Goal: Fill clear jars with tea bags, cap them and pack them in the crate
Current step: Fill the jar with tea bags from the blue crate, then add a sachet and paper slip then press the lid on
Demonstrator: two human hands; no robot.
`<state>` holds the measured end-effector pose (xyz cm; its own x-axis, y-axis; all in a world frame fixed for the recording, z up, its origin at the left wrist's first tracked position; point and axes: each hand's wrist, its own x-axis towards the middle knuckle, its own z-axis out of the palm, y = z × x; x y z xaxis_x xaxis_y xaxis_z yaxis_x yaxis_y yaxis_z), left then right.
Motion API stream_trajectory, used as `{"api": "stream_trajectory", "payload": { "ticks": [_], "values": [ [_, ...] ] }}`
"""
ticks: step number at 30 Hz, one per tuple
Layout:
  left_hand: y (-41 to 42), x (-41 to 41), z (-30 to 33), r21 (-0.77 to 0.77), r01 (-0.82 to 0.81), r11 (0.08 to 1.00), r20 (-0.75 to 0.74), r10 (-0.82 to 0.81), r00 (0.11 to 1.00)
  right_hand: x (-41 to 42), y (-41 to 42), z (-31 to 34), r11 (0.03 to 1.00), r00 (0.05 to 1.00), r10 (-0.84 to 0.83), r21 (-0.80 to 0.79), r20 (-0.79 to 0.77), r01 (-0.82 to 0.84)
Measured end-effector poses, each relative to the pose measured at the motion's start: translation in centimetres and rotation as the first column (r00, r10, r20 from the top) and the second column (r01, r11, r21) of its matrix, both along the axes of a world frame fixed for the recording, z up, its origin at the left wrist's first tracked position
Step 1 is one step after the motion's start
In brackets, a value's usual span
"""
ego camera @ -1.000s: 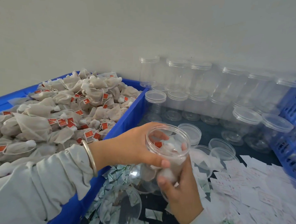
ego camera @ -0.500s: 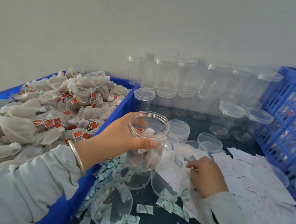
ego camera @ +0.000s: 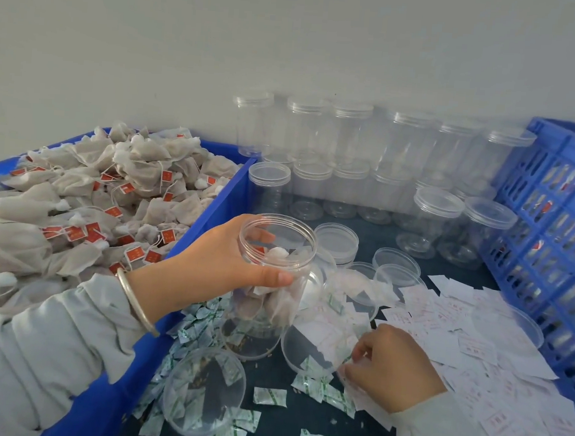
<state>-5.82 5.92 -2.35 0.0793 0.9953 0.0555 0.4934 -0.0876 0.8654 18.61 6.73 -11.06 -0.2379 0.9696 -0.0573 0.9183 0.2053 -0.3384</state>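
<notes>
a plain pale wall (ego camera: 223, 43) backs a dark blue surface (ego camera: 275, 377) crowded with packing stock. on the left a big blue bin (ego camera: 212, 209) is heaped with mesh tea bags (ego camera: 86, 203) carrying red tags. on the right stands a blue slatted crate (ego camera: 550, 236) with filled jars showing through its slots. capped empty jars (ego camera: 368, 162) are stacked in rows against the wall between bin and crate. white paper slips (ego camera: 475, 333) spread over the right of the surface, and small green-printed sachets (ego camera: 318, 387) lie scattered near the front, among loose clear lids (ego camera: 204, 392). the open jar (ego camera: 271, 278), partly filled with tea bags, sits upright near the bin's corner; the left hand (ego camera: 221, 264) grips it round the neck, thumb across the front. the right hand (ego camera: 391, 368) is low over the sachets and slips, fingers curled; i cannot tell whether it pinches anything.
</notes>
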Motion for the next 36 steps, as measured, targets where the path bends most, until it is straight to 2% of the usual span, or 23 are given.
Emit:
{"api": "stream_trajectory", "payload": {
  "ticks": [5,8,11,13,16,18,20,26,30,36],
  "values": [
    [-0.1,0.2,0.1,-0.01,0.013,1.0,-0.022,-0.013,1.0,-0.2,0.1,-0.6,0.996,0.996,-0.053,0.063,-0.078,0.058],
    [-0.3,0.4,0.1,0.009,0.026,1.0,-0.019,-0.025,0.999,0.3,0.3,-0.1,0.981,0.969,-0.12,0.121,-0.217,0.149],
    [-0.5,0.7,0.1,0.033,0.017,0.999,-0.017,-0.016,1.0,0.7,0.2,1.7,0.931,0.901,-0.161,0.242,-0.404,0.275],
    [-0.6,1.0,0.1,0.044,0.011,0.999,0.006,-0.011,1.0,0.5,-0.3,3.6,0.868,0.841,-0.084,0.376,-0.534,0.325],
    [-1.0,1.6,0.1,0.058,0.028,0.998,0.0,-0.028,1.0,-0.8,-1.6,7.3,0.79,0.754,0.177,0.549,-0.633,0.275],
    [-1.3,1.9,0.1,0.064,0.044,0.997,-0.024,-0.042,0.999,-1.9,-2.1,9.5,0.761,0.722,0.303,0.614,-0.622,0.209],
    [-1.5,2.1,0.2,0.064,0.058,0.996,-0.048,-0.055,0.997,-3.1,-2.2,10.8,0.74,0.738,0.357,0.656,-0.573,0.15],
    [-1.9,2.4,0.3,0.096,0.05,0.994,-0.064,-0.044,0.997,-5.8,-1.7,11.1,0.787,0.84,0.348,0.617,-0.416,-0.021],
    [-1.8,2.4,0.1,0.11,0.045,0.993,-0.079,-0.036,0.996,-6.1,-1.6,10.5,0.779,0.85,0.341,0.627,-0.402,-0.016],
    [-1.8,2.5,0.4,0.085,0.03,0.996,-0.008,-0.03,1.0,-2.4,-1.4,9.5,0.697,0.855,0.312,0.712,-0.414,0.091]
  ]
}}
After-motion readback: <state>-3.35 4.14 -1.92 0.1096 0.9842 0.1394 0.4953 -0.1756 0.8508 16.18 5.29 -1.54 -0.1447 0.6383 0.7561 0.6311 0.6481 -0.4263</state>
